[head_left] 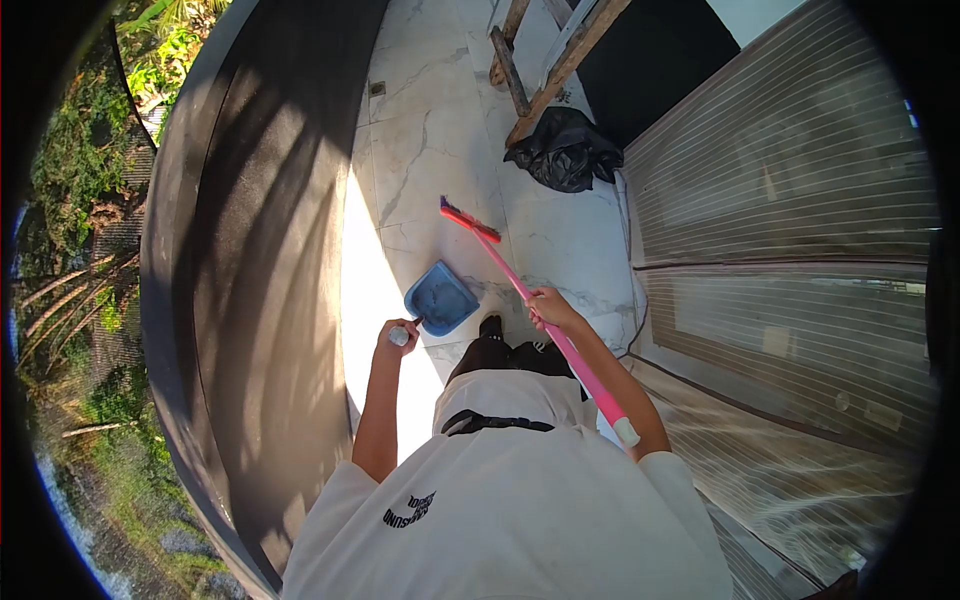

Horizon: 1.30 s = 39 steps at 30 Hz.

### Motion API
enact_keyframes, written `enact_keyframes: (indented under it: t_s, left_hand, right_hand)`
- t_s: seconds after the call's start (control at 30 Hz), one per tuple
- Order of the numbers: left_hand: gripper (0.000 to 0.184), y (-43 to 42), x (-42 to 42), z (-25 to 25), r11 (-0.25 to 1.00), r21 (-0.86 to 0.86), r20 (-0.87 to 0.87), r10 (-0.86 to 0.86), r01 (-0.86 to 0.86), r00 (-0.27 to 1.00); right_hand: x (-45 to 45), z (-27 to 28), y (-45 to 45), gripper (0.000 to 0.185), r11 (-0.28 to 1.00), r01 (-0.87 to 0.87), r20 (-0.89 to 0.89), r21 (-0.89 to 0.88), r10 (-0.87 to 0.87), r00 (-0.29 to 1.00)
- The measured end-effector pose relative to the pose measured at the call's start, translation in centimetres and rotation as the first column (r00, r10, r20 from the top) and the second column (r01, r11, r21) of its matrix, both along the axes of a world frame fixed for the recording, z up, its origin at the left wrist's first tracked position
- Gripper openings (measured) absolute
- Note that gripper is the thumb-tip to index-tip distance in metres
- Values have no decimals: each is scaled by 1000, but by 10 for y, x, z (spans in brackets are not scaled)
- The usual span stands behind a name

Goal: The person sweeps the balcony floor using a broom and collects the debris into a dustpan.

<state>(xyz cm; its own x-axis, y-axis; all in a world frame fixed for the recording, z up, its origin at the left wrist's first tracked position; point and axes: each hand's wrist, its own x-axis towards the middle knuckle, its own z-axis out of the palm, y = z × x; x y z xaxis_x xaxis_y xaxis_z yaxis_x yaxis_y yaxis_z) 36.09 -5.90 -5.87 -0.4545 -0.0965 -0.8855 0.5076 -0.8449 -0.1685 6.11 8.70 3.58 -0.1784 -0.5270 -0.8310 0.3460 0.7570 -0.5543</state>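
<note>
My left hand (399, 338) is closed round the handle of a blue dustpan (442, 299), whose pan is low over or on the tiled floor, with small dark bits in it. My right hand (550, 309) grips the pink handle of a broom (590, 380) partway along its length. The handle's pale end lies beside my right forearm. Beyond the dustpan, the red broom head (470, 219) with dark bristles is at the floor, apart from the pan.
A black plastic bag (566, 150) sits by a wooden frame (565, 70) ahead on the right. A curved wall (260, 220) runs along the left, with plants outside. Striped sheeting (780, 200) lines the right. A small drain (377, 89) is in the floor.
</note>
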Motion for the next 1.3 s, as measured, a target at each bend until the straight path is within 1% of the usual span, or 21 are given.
enact_keyframes:
  t_s: [0.07, 0.1, 0.17, 0.23, 0.3, 0.37, 0.43, 0.5, 0.57, 0.63, 0.67, 0.73, 0.87, 0.93, 0.97, 1.03, 1.07, 1.1, 1.17, 1.23, 1.3]
  left_hand:
    - [6, 5, 2, -2, 995, -95, 5, -15, 15, 1000]
    - [6, 6, 2, -4, 996, -94, 6, -11, 11, 1000]
    - [6, 8, 0, -7, 994, -56, 46, 96, -93, 994]
    - [6, 1, -1, -14, 993, -33, 39, 114, -112, 993]
    - [6, -2, 0, -25, 992, -10, 35, 129, -129, 991]
    - [4, -7, -3, -24, 992, -7, 78, 128, -127, 989]
    - [2, -7, -3, -19, 994, -71, 85, 93, -87, 992]
    - [4, -6, -2, -17, 989, -77, 135, 138, -128, 981]
    - [5, -6, 4, -22, 990, -48, 102, 137, -133, 985]
    - [5, -4, 12, -25, 991, -21, 69, 137, -136, 988]
    - [6, -3, 15, -25, 988, -20, 42, 153, -152, 987]
    - [7, 1, 22, -22, 985, -23, 17, 172, -171, 985]
    - [8, 7, 33, -10, 992, -27, -17, 119, -119, 993]
    - [9, 9, 35, -10, 995, 20, -73, 94, -93, 993]
    - [9, 9, 34, -5, 992, 57, -53, 112, -109, 992]
    - [7, 11, 30, 5, 994, 54, -13, 95, -94, 995]
    - [6, 11, 29, 6, 997, 41, -42, 74, -73, 996]
    - [6, 11, 28, 7, 998, 26, -72, 53, -51, 996]
    - [9, 11, 22, 10, 1000, -6, -77, -6, 6, 997]
    - [12, 11, 11, 22, 1000, 13, -68, 28, -27, 997]
    - [14, 6, 1, 11, 1000, 11, -119, -17, 18, 993]
  right_hand:
    - [6, -12, -4, 18, 1000, 5, 25, 6, -5, 1000]
    - [8, -18, -4, 18, 1000, 14, 46, 14, -14, 999]
    - [17, -15, -2, 17, 999, -11, 77, 36, 8, 997]
    - [18, -15, 1, 16, 998, -32, 102, 57, 26, 994]
    - [13, -18, 7, 14, 995, 9, 364, 100, -45, 930]
    - [-4, 2, 2, 13, 992, 20, 391, 129, -69, 918]
    - [-15, 26, -3, 12, 987, 27, 423, 159, -93, 901]
    - [-22, 43, -6, 14, 996, 3, 479, 84, -43, 877]
    - [-21, 52, -9, 16, 999, -13, 436, 49, -9, 900]
    - [-19, 49, -8, 18, 998, -64, 271, 0, 61, 961]
    - [-18, 47, -9, 18, 998, -68, 270, -3, 66, 961]
    - [-12, 39, -7, 22, 997, -74, 138, 7, 72, 988]
    - [-3, 28, 0, 22, 999, -44, 28, -7, 44, 999]
    - [-3, 26, 5, 18, 1000, -16, -20, 2, 17, 1000]
    - [-9, 21, 10, 18, 1000, 3, -27, 0, -3, 1000]
    - [-29, 12, 26, 13, 989, 143, 111, 38, -147, 983]
    - [-42, 17, 36, 11, 986, 166, 163, 20, -167, 972]
    - [-53, 22, 49, 11, 981, 190, 156, 21, -191, 969]
    - [-74, 34, 75, 14, 896, 420, 358, 146, -444, 822]
    - [-93, 42, 100, 16, 895, 419, 364, 151, -444, 819]
    - [-110, 48, 124, 19, 895, 420, 373, 151, -445, 815]
